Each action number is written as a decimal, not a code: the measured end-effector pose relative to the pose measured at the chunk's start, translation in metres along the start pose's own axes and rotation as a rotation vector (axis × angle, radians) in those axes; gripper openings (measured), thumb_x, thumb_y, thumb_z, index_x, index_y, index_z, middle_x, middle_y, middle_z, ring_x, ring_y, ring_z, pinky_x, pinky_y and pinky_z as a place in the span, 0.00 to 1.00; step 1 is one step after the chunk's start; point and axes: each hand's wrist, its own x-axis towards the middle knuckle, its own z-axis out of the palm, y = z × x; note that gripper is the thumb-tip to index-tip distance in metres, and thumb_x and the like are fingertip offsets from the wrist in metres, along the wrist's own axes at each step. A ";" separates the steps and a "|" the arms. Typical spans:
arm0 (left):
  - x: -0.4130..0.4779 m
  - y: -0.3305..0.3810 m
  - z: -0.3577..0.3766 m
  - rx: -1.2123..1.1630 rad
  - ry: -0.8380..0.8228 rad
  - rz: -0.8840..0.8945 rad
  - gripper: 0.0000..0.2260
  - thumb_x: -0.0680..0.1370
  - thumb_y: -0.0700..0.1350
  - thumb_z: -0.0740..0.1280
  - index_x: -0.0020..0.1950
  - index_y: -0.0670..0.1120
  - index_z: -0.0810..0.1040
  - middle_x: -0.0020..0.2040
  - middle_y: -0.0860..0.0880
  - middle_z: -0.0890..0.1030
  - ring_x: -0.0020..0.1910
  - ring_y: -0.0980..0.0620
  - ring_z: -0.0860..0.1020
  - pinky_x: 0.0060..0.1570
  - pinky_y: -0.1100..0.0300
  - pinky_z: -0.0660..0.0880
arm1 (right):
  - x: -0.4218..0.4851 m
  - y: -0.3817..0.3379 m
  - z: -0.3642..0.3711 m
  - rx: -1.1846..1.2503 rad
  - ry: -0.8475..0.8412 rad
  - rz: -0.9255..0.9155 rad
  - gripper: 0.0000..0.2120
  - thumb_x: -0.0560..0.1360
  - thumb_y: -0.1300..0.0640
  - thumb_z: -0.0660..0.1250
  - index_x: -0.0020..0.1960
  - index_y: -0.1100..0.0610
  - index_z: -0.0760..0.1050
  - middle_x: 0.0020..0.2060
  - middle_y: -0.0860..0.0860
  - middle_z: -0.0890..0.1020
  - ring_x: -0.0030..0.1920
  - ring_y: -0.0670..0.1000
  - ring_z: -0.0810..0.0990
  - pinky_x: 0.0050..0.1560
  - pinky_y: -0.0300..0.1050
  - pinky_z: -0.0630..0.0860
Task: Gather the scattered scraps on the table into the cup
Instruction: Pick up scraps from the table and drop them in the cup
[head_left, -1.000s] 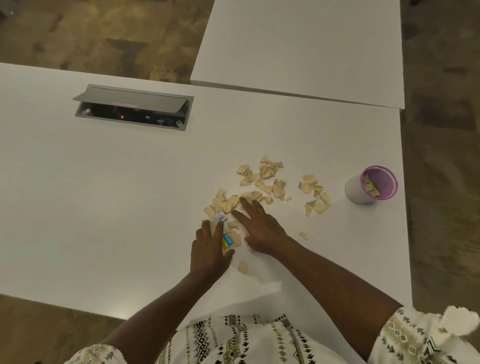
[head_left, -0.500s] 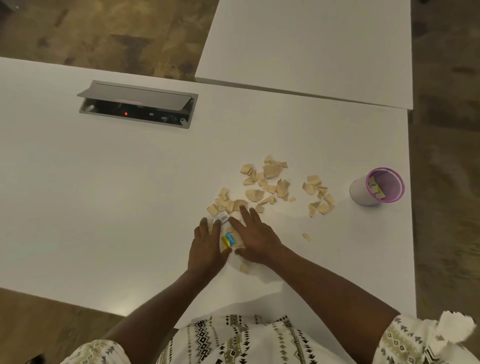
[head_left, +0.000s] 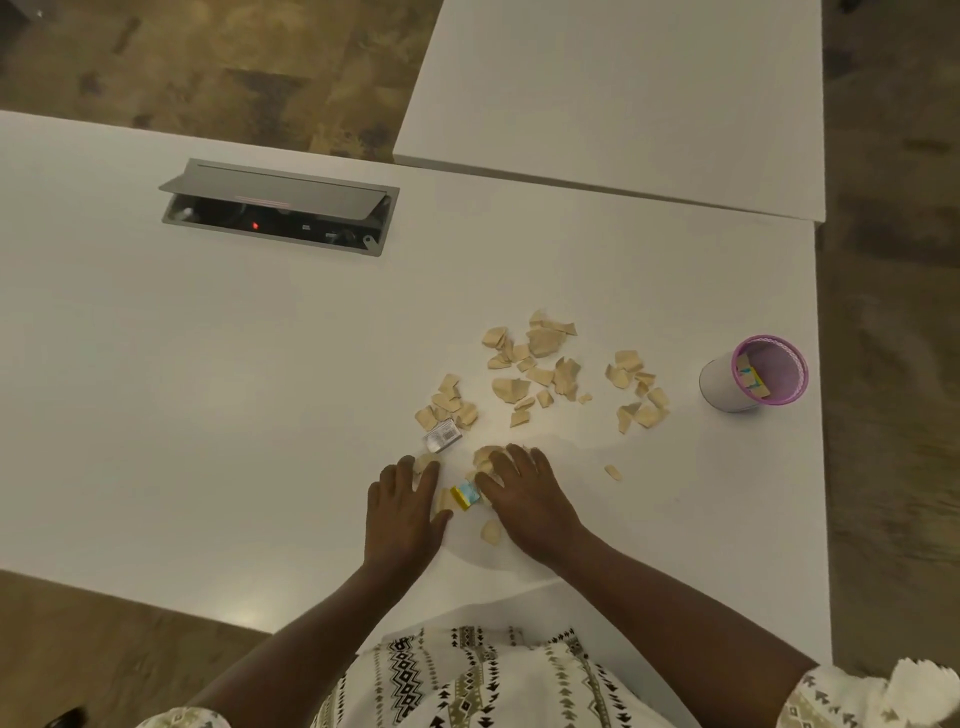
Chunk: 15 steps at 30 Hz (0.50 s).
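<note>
Several tan paper scraps (head_left: 537, 364) lie scattered on the white table (head_left: 208, 415). My left hand (head_left: 402, 512) and my right hand (head_left: 527, 499) rest palm down side by side on the table, fingers spread, cupping a small heap of scraps between them. A blue and yellow scrap (head_left: 465, 494) lies in the gap between the hands, and a tan scrap (head_left: 491, 531) sits by my right thumb. A grey printed scrap (head_left: 441, 435) lies just beyond my left fingers. The cup (head_left: 727, 384), white with a purple rim, lies tilted at the right with a few scraps inside.
An open metal cable box (head_left: 280, 208) is set into the table at the far left. A second white table (head_left: 623, 88) butts against the far side. The table's right edge runs just past the cup. One stray scrap (head_left: 613, 472) lies right of my right hand.
My right hand has drawn back toward me from the scrap pile, dragging some scraps along, and now lies level with my left hand. The left hand has barely moved.
</note>
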 end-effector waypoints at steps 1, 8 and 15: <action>0.000 0.000 0.000 0.008 0.013 -0.003 0.31 0.72 0.58 0.72 0.70 0.47 0.71 0.68 0.40 0.72 0.63 0.39 0.72 0.59 0.45 0.73 | -0.001 0.002 0.002 0.040 -0.031 0.021 0.25 0.72 0.59 0.72 0.68 0.53 0.73 0.70 0.61 0.72 0.71 0.66 0.69 0.68 0.63 0.70; 0.003 -0.001 -0.003 -0.070 -0.105 -0.026 0.34 0.77 0.60 0.64 0.80 0.54 0.56 0.80 0.40 0.54 0.77 0.38 0.58 0.68 0.44 0.71 | 0.008 0.001 0.000 0.166 -0.161 0.053 0.38 0.77 0.53 0.69 0.79 0.43 0.51 0.81 0.55 0.46 0.79 0.66 0.45 0.75 0.63 0.55; 0.005 0.004 -0.007 -0.142 -0.120 -0.029 0.21 0.80 0.48 0.64 0.73 0.49 0.69 0.71 0.43 0.66 0.67 0.44 0.68 0.53 0.53 0.79 | 0.009 -0.007 -0.008 0.162 -0.148 0.068 0.25 0.78 0.62 0.67 0.74 0.57 0.66 0.75 0.60 0.64 0.73 0.63 0.64 0.59 0.52 0.77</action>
